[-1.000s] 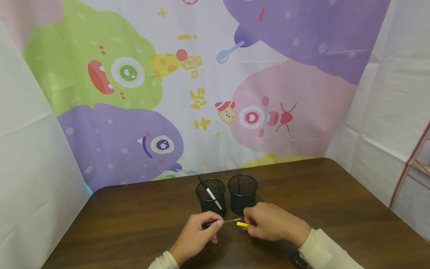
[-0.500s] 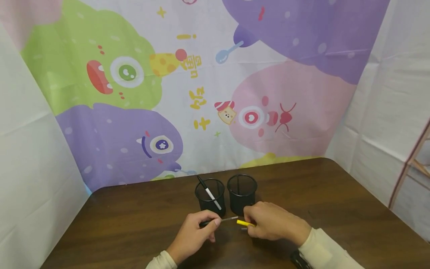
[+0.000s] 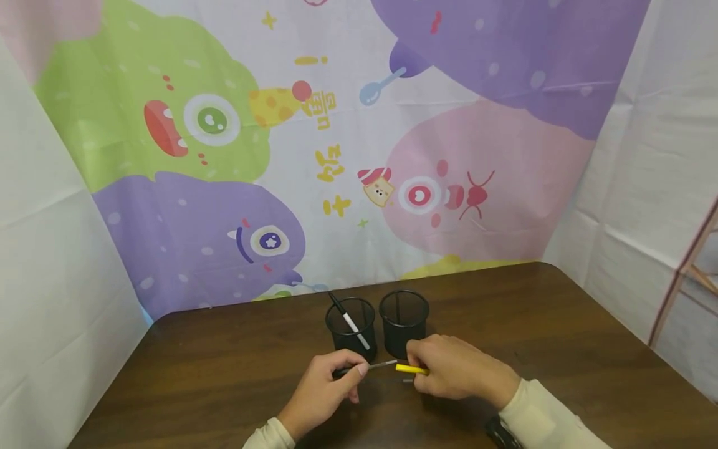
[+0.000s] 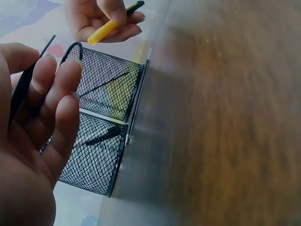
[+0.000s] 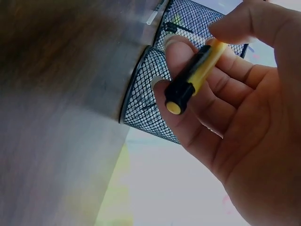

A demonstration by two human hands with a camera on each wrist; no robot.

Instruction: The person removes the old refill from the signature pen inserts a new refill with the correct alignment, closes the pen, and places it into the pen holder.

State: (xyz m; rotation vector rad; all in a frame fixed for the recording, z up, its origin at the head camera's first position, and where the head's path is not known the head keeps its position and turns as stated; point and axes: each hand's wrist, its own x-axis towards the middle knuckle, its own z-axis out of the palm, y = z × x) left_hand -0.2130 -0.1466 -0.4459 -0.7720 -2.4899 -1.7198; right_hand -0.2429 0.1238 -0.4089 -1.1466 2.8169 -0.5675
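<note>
Near a round black wire-mesh cup (image 3: 405,337), a slim dark grey-tipped rod (image 4: 20,89) is being pinched by the left hand (image 3: 330,385), a yellow-and-black plastic-looking cylinder (image 5: 195,74) by the right hand (image 3: 455,369). Alignment is apparently being attempted; steadied, facing ends are seemingly being required next.

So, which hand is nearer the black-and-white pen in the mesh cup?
Left. The left hand is in front of the cup holding the pen; the right hand is farther right, before the other cup.

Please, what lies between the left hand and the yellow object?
In the head view, a thin grey shaft sticks out from the left hand toward the yellow object.
</note>
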